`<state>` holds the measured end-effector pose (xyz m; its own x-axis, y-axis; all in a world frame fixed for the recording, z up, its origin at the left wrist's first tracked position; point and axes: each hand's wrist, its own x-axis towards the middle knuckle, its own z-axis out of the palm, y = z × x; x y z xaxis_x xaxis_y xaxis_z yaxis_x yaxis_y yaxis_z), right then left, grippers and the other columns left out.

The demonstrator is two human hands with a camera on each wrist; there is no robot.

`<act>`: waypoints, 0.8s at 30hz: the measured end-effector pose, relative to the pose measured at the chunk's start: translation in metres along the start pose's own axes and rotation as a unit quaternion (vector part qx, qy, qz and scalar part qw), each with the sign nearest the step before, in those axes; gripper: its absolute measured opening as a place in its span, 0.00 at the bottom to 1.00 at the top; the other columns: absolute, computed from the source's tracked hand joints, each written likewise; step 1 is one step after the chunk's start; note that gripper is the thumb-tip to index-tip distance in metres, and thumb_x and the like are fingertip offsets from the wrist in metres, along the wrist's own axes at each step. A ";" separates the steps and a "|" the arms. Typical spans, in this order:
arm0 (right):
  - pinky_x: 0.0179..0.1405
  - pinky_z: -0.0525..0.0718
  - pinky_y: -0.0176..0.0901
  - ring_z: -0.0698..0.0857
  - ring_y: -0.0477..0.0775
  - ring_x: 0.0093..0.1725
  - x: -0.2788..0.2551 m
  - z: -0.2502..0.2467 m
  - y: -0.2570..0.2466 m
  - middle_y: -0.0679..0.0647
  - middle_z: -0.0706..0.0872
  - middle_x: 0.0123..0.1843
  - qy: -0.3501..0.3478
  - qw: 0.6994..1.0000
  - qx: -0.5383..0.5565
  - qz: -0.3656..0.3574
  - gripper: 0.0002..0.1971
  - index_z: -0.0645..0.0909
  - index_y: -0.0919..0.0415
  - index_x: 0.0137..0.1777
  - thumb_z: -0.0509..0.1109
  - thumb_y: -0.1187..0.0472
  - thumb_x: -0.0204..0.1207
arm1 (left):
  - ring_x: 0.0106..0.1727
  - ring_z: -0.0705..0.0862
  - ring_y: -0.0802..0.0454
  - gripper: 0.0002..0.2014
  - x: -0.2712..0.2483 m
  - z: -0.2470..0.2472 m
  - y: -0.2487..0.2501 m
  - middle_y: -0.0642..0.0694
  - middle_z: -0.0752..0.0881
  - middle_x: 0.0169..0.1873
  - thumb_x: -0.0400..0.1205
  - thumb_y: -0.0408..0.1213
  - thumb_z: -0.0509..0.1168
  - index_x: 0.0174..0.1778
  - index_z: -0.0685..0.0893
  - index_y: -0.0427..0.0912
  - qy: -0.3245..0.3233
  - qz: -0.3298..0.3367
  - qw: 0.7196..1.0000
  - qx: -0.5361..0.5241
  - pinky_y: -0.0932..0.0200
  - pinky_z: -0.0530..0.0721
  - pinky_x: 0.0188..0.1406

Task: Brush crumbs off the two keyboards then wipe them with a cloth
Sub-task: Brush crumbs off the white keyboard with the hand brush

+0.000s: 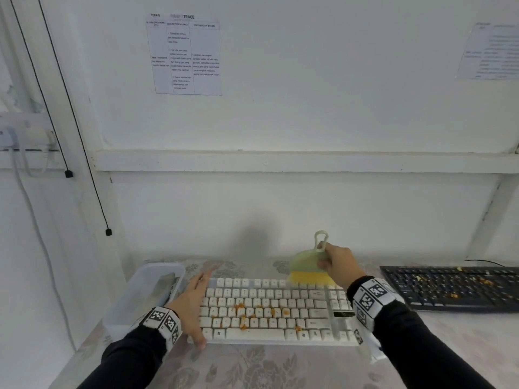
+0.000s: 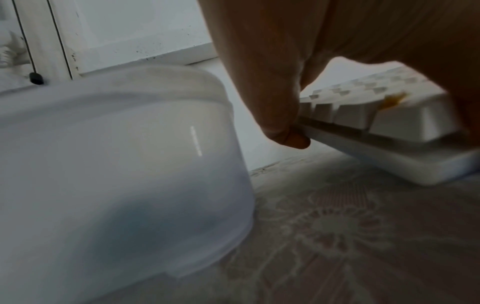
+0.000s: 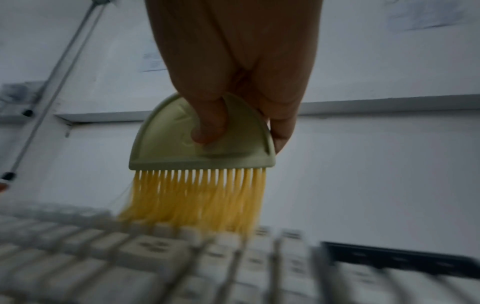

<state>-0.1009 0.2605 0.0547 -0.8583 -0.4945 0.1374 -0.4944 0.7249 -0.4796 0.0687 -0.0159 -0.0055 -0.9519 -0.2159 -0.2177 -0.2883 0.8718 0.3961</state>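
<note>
A white keyboard (image 1: pixel 269 307) lies in front of me with orange crumbs (image 1: pixel 241 313) scattered over its middle rows. My right hand (image 1: pixel 327 261) grips a pale green brush (image 1: pixel 307 269) by its handle; the yellow bristles (image 3: pixel 197 199) touch the keyboard's top row, right of centre. My left hand (image 1: pixel 196 307) lies flat on the keyboard's left end with fingers straight, and the thumb (image 2: pixel 280 115) presses against its front corner. A black keyboard (image 1: pixel 449 287) with crumbs on it sits to the right.
A translucent plastic container (image 1: pixel 140 293) stands just left of the white keyboard, with a grey cloth (image 1: pixel 163 287) inside. The table has a floral cover (image 1: pixel 252 366) and ends at the white wall. Two blind cords (image 1: pixel 84 164) hang at the left.
</note>
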 end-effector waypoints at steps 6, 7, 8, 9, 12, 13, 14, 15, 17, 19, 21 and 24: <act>0.50 0.75 0.40 0.80 0.59 0.50 -0.019 -0.047 0.054 0.66 0.84 0.56 0.050 0.995 -0.031 0.083 0.16 0.76 0.67 0.67 0.61 0.71 0.79 | 0.82 0.48 0.48 0.75 -0.001 0.002 0.001 0.47 0.40 0.81 0.54 0.40 0.83 0.78 0.25 0.45 0.019 0.005 1.000 0.004 0.51 0.50 0.80; 0.49 0.75 0.40 0.80 0.59 0.50 -0.019 -0.052 0.059 0.66 0.85 0.55 0.067 0.994 -0.027 0.087 0.16 0.76 0.67 0.66 0.61 0.71 0.79 | 0.82 0.49 0.48 0.75 -0.001 0.002 0.001 0.48 0.41 0.81 0.54 0.40 0.83 0.78 0.25 0.45 0.022 0.006 1.000 0.003 0.52 0.51 0.80; 0.47 0.73 0.38 0.79 0.58 0.49 -0.019 -0.056 0.061 0.66 0.85 0.55 0.084 0.993 -0.017 0.086 0.16 0.76 0.68 0.66 0.61 0.71 0.79 | 0.82 0.50 0.48 0.75 -0.002 0.002 0.001 0.48 0.42 0.81 0.54 0.40 0.83 0.78 0.25 0.44 0.025 0.007 1.000 0.002 0.52 0.52 0.80; 0.47 0.71 0.37 0.77 0.57 0.47 -0.018 -0.057 0.061 0.66 0.84 0.54 0.097 0.992 -0.006 0.082 0.15 0.76 0.68 0.66 0.62 0.71 0.79 | 0.81 0.51 0.48 0.76 -0.002 0.002 0.001 0.48 0.43 0.80 0.53 0.41 0.83 0.78 0.26 0.44 0.028 0.007 1.000 -0.001 0.53 0.53 0.80; 0.46 0.70 0.37 0.75 0.54 0.46 -0.015 -0.049 0.058 0.60 0.81 0.48 0.082 0.995 0.019 0.061 0.16 0.76 0.67 0.66 0.63 0.70 0.79 | 0.81 0.52 0.48 0.75 -0.002 0.002 0.000 0.48 0.43 0.80 0.53 0.41 0.83 0.78 0.27 0.43 0.028 0.007 1.000 -0.001 0.53 0.53 0.81; 0.45 0.71 0.38 0.76 0.54 0.46 -0.016 -0.044 0.058 0.58 0.79 0.47 0.069 0.996 0.021 0.060 0.16 0.76 0.66 0.66 0.63 0.70 0.79 | 0.81 0.51 0.48 0.75 -0.003 0.002 0.000 0.48 0.43 0.80 0.53 0.42 0.83 0.79 0.27 0.42 0.030 0.006 1.000 0.000 0.53 0.52 0.81; 0.45 0.71 0.38 0.76 0.54 0.45 -0.017 -0.040 0.059 0.56 0.78 0.46 0.060 0.996 0.017 0.061 0.16 0.75 0.66 0.67 0.63 0.69 0.79 | 0.81 0.51 0.48 0.75 -0.003 0.003 0.000 0.47 0.43 0.80 0.53 0.42 0.83 0.79 0.28 0.41 0.031 0.005 1.000 0.001 0.54 0.52 0.81; 0.45 0.72 0.38 0.77 0.54 0.45 -0.019 -0.038 0.062 0.56 0.78 0.46 0.056 0.996 0.014 0.066 0.16 0.75 0.66 0.67 0.63 0.69 0.80 | 0.81 0.50 0.48 0.75 -0.004 0.003 0.001 0.47 0.42 0.80 0.53 0.43 0.83 0.79 0.28 0.41 0.029 0.002 1.000 0.002 0.54 0.52 0.80; 0.47 0.72 0.37 0.77 0.53 0.46 -0.024 -0.041 0.072 0.57 0.80 0.47 0.056 0.995 0.013 0.086 0.17 0.75 0.66 0.68 0.62 0.69 0.80 | 0.82 0.50 0.47 0.75 -0.004 0.003 0.001 0.47 0.41 0.81 0.54 0.43 0.83 0.79 0.28 0.40 0.028 -0.002 1.000 0.005 0.55 0.52 0.80; 0.48 0.72 0.37 0.77 0.54 0.47 -0.031 -0.050 0.085 0.62 0.83 0.52 0.060 0.992 -0.004 0.111 0.17 0.74 0.67 0.69 0.62 0.69 0.80 | 0.82 0.50 0.47 0.75 -0.005 0.002 0.002 0.47 0.40 0.81 0.54 0.43 0.83 0.79 0.28 0.40 0.025 -0.002 1.000 0.006 0.55 0.52 0.80; 0.51 0.75 0.41 0.81 0.59 0.51 -0.037 -0.063 0.098 0.66 0.84 0.56 0.068 0.988 -0.025 0.137 0.18 0.74 0.68 0.70 0.62 0.69 0.80 | 0.82 0.49 0.47 0.75 -0.005 0.000 0.003 0.47 0.39 0.81 0.54 0.42 0.83 0.79 0.27 0.40 0.025 0.002 1.000 0.006 0.55 0.52 0.80; 0.52 0.77 0.44 0.82 0.61 0.51 -0.041 -0.076 0.106 0.67 0.85 0.55 0.086 0.984 -0.037 0.153 0.17 0.75 0.69 0.68 0.61 0.71 0.80 | 0.82 0.47 0.47 0.75 -0.007 0.000 0.004 0.46 0.38 0.81 0.54 0.43 0.83 0.78 0.26 0.40 0.021 0.001 1.000 0.009 0.54 0.51 0.81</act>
<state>-0.1283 0.3945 0.0644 -0.9760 -0.1633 0.1438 -0.2119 0.8637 -0.4574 0.0741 -0.0110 -0.0020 -0.9561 -0.2326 -0.1785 -0.2850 0.8802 0.3795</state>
